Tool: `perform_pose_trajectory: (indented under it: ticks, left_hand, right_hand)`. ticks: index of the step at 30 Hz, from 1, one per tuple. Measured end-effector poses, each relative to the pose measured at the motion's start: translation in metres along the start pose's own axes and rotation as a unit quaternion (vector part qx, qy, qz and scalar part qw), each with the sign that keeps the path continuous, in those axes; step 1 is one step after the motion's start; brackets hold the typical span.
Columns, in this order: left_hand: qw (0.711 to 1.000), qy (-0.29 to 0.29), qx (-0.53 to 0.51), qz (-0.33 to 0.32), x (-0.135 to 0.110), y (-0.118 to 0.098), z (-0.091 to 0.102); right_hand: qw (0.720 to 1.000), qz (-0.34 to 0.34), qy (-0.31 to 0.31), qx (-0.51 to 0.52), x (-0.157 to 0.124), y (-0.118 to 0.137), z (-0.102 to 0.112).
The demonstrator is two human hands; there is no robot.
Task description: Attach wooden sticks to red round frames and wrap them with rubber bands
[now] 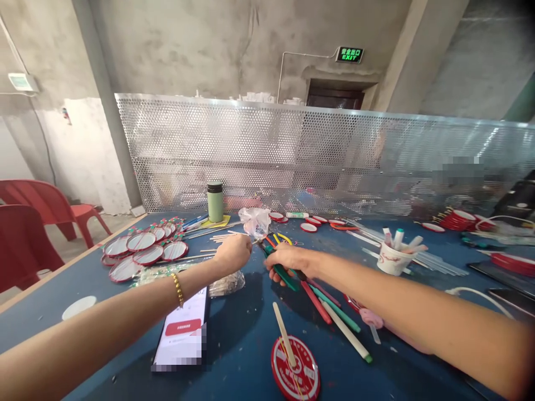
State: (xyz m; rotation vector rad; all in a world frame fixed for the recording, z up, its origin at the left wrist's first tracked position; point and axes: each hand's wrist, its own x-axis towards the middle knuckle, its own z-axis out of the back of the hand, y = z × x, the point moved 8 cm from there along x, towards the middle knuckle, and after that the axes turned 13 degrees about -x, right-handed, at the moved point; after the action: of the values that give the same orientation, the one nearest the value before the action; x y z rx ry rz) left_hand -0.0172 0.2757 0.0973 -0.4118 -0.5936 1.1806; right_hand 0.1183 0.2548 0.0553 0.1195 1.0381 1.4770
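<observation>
My right hand [292, 259] is wrapped around a pair of pliers with green handles [288, 280], its jaws pointing toward my left hand. My left hand [234, 252], with a gold bead bracelet at the wrist, is closed in a pinch just left of the jaws. What its fingers hold is too small to make out. Behind both hands lies a crumpled clear plastic bag [254, 221]. Thin wooden sticks [208, 250] lie beside the left hand. Red, green and white rods [340, 314] spread out below the right hand.
A phone [186, 328] lies under my left forearm. Nearer me is a red disc [295, 367] with a pale stick across it. Several red-rimmed white discs [142, 240] pile up at left. A green bottle [215, 203], a cup of markers [393, 259] and a perforated metal panel [234, 145] stand beyond.
</observation>
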Motion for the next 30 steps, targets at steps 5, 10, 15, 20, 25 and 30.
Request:
perform_pose_trajectory:
  ticks: [5, 10, 15, 20, 25, 30]
  left_hand:
    - [1.000, -0.004, 0.003, 0.009, -0.007, 0.000, 0.001]
    - [1.000, 0.016, 0.000, 0.024, -0.011, 0.012, -0.006]
    - [0.999, 0.032, 0.005, 0.036, -0.013, 0.019, -0.015]
    - [0.998, 0.042, 0.005, 0.053, -0.012, 0.023, -0.018]
    - [0.997, 0.054, 0.015, 0.051, -0.013, 0.017, -0.009]
    - [0.997, 0.052, 0.031, 0.046, -0.015, 0.012, 0.009]
  right_hand:
    - [1.000, -0.014, 0.020, 0.002, -0.003, -0.003, -0.003]
    - [0.999, 0.006, 0.000, -0.051, 0.003, 0.001, -0.008]
    - [0.997, -0.012, 0.011, -0.081, 0.013, -0.005, -0.016]
    - [0.994, -0.037, 0.029, -0.097, 0.017, -0.004, -0.016]
    - [0.992, -0.037, 0.054, -0.112, 0.010, -0.002, -0.019]
    - [0.996, -0.036, 0.071, -0.044, 0.010, -0.007, -0.021]
